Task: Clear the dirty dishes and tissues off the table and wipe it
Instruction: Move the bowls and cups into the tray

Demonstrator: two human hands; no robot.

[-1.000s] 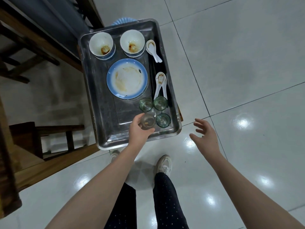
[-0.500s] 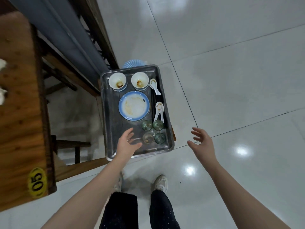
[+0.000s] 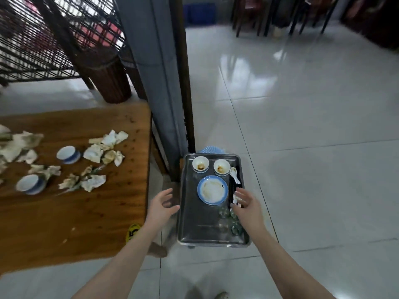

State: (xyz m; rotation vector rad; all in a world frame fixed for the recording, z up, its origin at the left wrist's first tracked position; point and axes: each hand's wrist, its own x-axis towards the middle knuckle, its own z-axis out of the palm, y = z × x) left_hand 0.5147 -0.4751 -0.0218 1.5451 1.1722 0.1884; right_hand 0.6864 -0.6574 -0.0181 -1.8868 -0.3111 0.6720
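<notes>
A steel tray (image 3: 199, 230) stands low beside the wooden table (image 3: 71, 221). It holds two stained white bowls (image 3: 200, 163), a blue-rimmed plate (image 3: 212, 190), white spoons (image 3: 235, 174) and several small green glasses (image 3: 235, 229). On the table lie crumpled tissues (image 3: 103, 151) and two blue-and-white bowls (image 3: 68, 154) (image 3: 30, 184). My left hand (image 3: 160, 207) hovers empty, fingers relaxed, between the table edge and the tray. My right hand (image 3: 247, 205) is empty too, its fingers spread over the tray's right side, above the glasses.
A grey upholstered partition with a dark wooden post (image 3: 172, 83) rises right behind the tray. A blue ribbed object (image 3: 210, 150) peeks out behind the tray. Dark chairs (image 3: 280, 14) stand far back on the glossy white tile floor (image 3: 313, 147). A yellow number tag (image 3: 132, 231) marks the table corner.
My left hand released a glass onto the tray and pulled away to the left. My right hand came in over the tray. The view lifted, bringing the table with tissues and bowls into sight.
</notes>
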